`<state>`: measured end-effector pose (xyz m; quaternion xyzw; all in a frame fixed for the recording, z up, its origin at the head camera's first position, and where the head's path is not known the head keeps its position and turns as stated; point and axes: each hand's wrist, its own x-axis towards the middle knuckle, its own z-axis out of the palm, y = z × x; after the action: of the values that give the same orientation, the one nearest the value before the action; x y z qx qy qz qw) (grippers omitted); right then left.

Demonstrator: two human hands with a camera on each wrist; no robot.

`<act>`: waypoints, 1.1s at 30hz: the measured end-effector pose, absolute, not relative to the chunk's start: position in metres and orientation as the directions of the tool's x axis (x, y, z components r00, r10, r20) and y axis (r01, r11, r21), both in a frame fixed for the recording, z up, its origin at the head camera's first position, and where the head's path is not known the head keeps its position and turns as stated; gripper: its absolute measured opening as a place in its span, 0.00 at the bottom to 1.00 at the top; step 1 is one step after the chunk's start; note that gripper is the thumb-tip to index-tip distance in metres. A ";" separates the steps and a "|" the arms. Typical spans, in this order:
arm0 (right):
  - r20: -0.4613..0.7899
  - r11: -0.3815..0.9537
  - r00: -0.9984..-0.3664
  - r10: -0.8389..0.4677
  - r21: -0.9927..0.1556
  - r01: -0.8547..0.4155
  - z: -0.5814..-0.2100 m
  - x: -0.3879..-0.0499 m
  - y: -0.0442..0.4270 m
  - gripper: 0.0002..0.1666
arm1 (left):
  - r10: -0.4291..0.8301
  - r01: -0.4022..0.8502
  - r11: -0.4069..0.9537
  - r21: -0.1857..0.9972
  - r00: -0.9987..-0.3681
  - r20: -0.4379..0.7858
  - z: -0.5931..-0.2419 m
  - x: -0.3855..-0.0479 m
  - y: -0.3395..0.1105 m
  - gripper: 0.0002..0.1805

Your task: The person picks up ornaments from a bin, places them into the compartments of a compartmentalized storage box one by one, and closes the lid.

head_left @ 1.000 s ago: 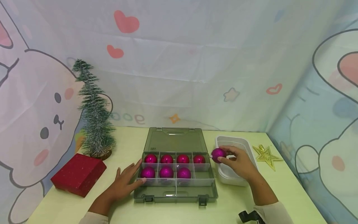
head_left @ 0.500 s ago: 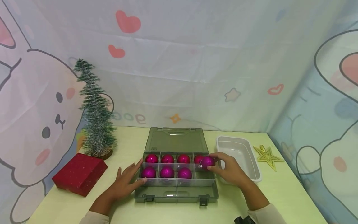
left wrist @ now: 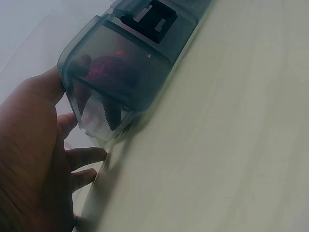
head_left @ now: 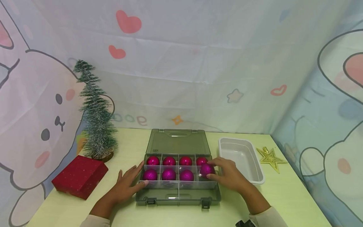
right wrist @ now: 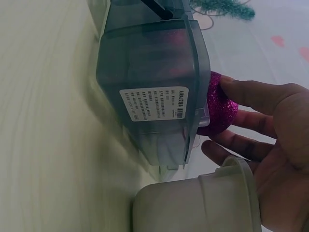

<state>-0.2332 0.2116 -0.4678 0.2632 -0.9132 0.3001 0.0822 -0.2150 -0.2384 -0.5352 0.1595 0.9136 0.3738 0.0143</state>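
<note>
My right hand (head_left: pixel 230 175) pinches a purple glitter Christmas bauble (head_left: pixel 207 170) between thumb and fingers, partly down in the right compartment of the middle row. In the right wrist view the glitter bauble (right wrist: pixel 219 107) sticks up above the box's side wall. The green see-through divided box (head_left: pixel 178 141) lies with its lid back. Shiny pink baubles (head_left: pixel 169 161) fill its back row, and glitter baubles (head_left: pixel 168 174) sit in the other middle-row compartments. With fingers spread, my left hand (head_left: pixel 124 186) rests against the box's left side, its thumb at the rim.
A white plastic tub (head_left: pixel 241 151) with nothing in it stands right of the box, close by my right hand. Beyond it lies a gold star (head_left: pixel 270 160). To the left are a small artificial Christmas tree (head_left: pixel 97 126) and a red box (head_left: pixel 79 177). A printed curtain (head_left: pixel 181 63) hangs behind.
My right hand has carried the glitter bauble leftward from above the white tub and lowered it into the right middle compartment. My left hand stays at the box's side.
</note>
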 end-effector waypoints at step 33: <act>0.201 0.748 -0.866 -0.458 -0.440 -0.497 -0.467 -0.232 0.215 0.25 | 0.301 0.236 0.696 0.678 -0.953 0.024 -0.523 -0.213 -0.236 0.48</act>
<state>-0.2319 0.2147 -0.4674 0.2556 -0.9340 0.2464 0.0399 -0.2133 -0.2356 -0.5233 0.1460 0.9198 0.3614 0.0446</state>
